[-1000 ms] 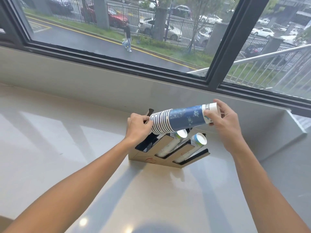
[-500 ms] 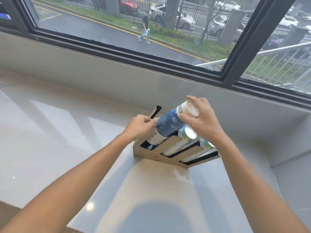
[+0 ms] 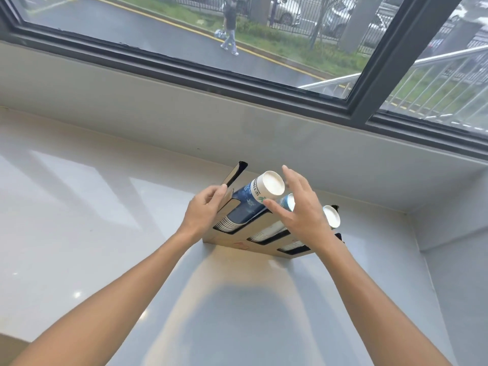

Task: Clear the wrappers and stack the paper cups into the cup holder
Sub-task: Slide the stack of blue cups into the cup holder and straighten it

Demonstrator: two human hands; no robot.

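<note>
A slanted cup holder (image 3: 237,245) with three slots lies on the white counter below the window. A blue-and-white stack of paper cups (image 3: 253,200) rests in its left slot, white base up. Two more cup stacks fill the middle slot (image 3: 266,235) and the right slot (image 3: 331,216). My left hand (image 3: 204,211) grips the holder's left edge beside the stack. My right hand (image 3: 298,210) hovers open just right of the stack, thumb tip touching or nearly touching it, and it hides part of the middle stack.
The white counter (image 3: 105,233) stretches left and toward me. A low wall and a dark window frame (image 3: 237,75) rise right behind the holder. A side wall (image 3: 454,260) closes the corner at the right.
The blue cup stack has gone from held level above the holder to sitting slanted in the left slot. My right hand has let go and opened. My left hand shifted onto the holder's edge.
</note>
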